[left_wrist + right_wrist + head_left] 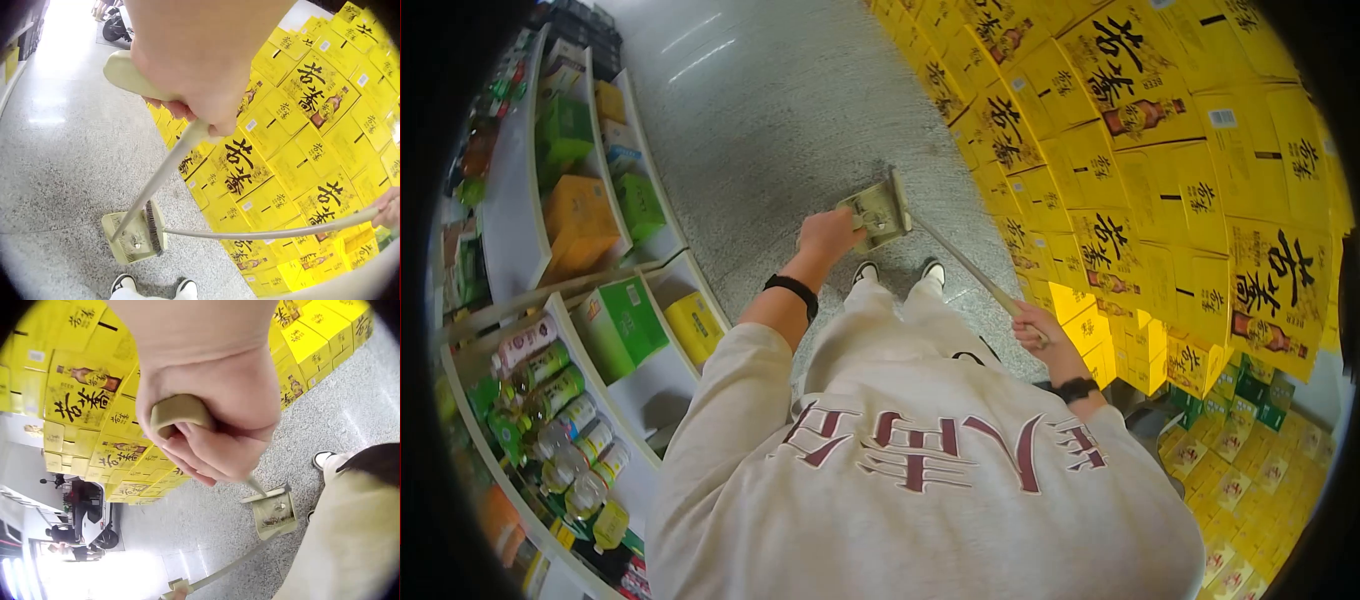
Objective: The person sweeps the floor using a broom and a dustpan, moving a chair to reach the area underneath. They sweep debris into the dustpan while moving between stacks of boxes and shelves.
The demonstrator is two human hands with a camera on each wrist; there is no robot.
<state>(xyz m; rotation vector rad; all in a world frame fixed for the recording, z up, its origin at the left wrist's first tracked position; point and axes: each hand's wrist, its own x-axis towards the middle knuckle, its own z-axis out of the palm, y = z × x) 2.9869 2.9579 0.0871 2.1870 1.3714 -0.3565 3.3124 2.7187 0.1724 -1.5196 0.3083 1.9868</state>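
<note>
The left hand (830, 234) grips the upright handle of a pale green dustpan (882, 228); in the left wrist view its fingers wrap the grip just below the handle's rounded end. The right hand (1040, 330) holds the end of a long broom handle (970, 268) slanting down to the pan. In the left wrist view the broom head (154, 228) stands at the dustpan's (128, 240) open edge, dark bristles toward the pan. Small debris lies in the pan. Curled fingers of the right hand (209, 419) surround the handle's hooked end in the right wrist view.
Stacked yellow cartons (1100, 150) form a wall on the right. Shelves (615, 350) with bottles and boxes line the left. Both shoes (866, 271) stand on the speckled floor (770, 110) just behind the dustpan. A scooter (87, 512) is parked farther off.
</note>
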